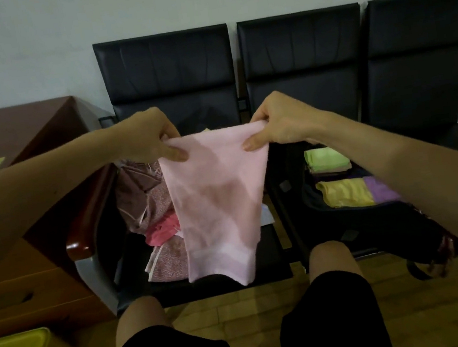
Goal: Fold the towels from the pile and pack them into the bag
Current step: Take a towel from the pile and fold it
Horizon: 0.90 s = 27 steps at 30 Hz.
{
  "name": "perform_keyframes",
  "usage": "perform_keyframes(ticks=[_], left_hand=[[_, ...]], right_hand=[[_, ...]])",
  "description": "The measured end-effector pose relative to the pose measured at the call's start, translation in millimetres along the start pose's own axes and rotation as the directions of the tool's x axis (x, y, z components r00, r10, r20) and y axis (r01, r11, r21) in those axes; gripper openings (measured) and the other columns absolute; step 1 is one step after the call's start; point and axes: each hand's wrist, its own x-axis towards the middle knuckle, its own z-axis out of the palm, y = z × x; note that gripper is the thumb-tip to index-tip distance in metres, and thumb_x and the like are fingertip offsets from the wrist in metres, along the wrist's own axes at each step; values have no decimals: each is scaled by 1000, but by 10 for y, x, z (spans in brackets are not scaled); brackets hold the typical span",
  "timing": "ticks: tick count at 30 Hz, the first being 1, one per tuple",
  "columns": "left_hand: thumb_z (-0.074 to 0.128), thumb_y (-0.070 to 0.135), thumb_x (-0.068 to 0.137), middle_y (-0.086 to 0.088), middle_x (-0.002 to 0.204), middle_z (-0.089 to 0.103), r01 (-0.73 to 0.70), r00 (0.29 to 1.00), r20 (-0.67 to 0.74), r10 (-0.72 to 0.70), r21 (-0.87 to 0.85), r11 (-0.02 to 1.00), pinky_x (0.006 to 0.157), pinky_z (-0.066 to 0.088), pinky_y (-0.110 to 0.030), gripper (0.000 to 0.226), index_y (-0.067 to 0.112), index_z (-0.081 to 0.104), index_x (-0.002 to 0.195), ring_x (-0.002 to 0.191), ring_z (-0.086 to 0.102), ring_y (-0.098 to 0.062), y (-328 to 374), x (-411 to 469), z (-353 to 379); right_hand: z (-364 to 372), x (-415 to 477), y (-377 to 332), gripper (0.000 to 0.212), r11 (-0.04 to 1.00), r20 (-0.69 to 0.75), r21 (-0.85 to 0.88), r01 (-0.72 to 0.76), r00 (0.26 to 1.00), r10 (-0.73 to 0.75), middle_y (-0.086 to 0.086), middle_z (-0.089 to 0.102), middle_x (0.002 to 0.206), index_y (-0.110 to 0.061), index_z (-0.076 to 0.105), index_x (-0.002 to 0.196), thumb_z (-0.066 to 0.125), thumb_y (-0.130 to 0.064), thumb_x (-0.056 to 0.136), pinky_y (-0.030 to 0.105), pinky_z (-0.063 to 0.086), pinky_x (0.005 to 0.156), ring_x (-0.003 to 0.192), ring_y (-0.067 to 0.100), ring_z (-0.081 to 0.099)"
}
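Head view: L hand (151, 139) & R hand (279, 121) each pinch a top corner of pink towel (219, 198), stretched btwn the fingers, hanging below them. It hides much of pile (149, 203) behind. Below R fingers, bag (377, 219) w/ folded towels (343, 193), partly covered by forearm.

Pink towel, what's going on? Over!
Left hand and right hand pinch pink towel by top corners. Hanging over pile. Bag open, way clear.
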Motion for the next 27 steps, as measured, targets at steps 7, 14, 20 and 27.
perform_keyframes(ticks=[7, 14, 20, 27], left_hand=[[79, 42, 79, -2, 73, 70, 4, 1000, 6, -4, 98, 995, 64, 44, -27, 28, 14, 77, 84, 65, 61, -15, 20, -20, -12], [74, 43, 85, -4, 78, 71, -4, 997, 80, -9, 158, 988, 71, 53, -34, 30, 14, 77, 91, 70, 64, -18, 121, -83, -51], [66, 31, 92, -7, 78, 67, 28, 998, 52, -28, 7, 1000, 64, 52, -26, 24, 9, 70, 85, 71, 62, -24, 252, -148, -187], [57, 18, 93, -17, 95, 67, 6, 995, -47, -84, -842, 539, 82, 48, -46, 21, 4, 71, 99, 86, 60, -34, 299, -297, -74]], right_hand=[[-46, 27, -60, 19, 966, 34, -239, 103, 995, -98, -3, 67, 76, -13, 75, 90, 78, -29, 82, 19, 37, 52, 63, 6, 57], [-58, -6, -21, 13, 956, 92, -273, 107, 992, -85, -11, 58, 65, -19, 71, 79, 74, -29, 87, 12, 34, 47, 54, 1, 55], [-46, 2, 78, 20, 987, 71, -131, 90, 994, -81, -7, 61, 72, -20, 68, 74, 72, -33, 88, 20, 38, 58, 62, 4, 54], [323, -173, 264, 29, 365, 95, 927, -84, 995, -14, 7, 73, 114, -7, 64, 117, 64, -21, 92, 41, 53, 97, 109, 23, 68]])
